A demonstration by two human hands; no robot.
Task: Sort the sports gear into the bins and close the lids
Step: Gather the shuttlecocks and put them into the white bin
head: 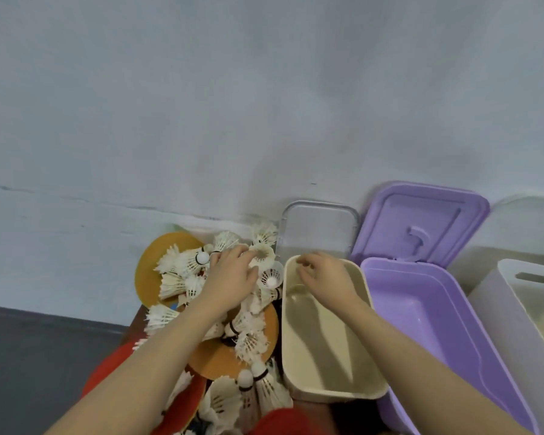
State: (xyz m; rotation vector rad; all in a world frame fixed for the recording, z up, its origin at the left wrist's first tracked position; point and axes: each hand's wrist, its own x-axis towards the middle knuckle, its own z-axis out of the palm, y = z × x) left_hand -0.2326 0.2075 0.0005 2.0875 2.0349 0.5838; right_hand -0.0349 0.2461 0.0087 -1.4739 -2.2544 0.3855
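Shuttlecocks (248,400) lie heaped nearest, left of the beige bin (327,394), spilling over red paddles (182,406) and an orange paddle (214,356). The beige bin stands open and holds nothing I can see; its far end is under the right hand (319,273), whose grip hangs over the rim with fingers loosely curled and nothing in them. Left of the bin's far end, the left hand (233,274) rests on the pile, its fingertips closing on the skirt of one white shuttlecock (263,255). Just beside that hand a plastic shuttlecock (270,277) lies against the bin's left wall. Farther left, another orange paddle (157,262) sits under more feathers. Right of the beige bin stands a purple bin (437,324), touching it, its purple lid (421,221) raised. Right again is a translucent white bin (515,309). Behind the beige bin a clear lid (319,229) leans upright against the grey wall (264,105).
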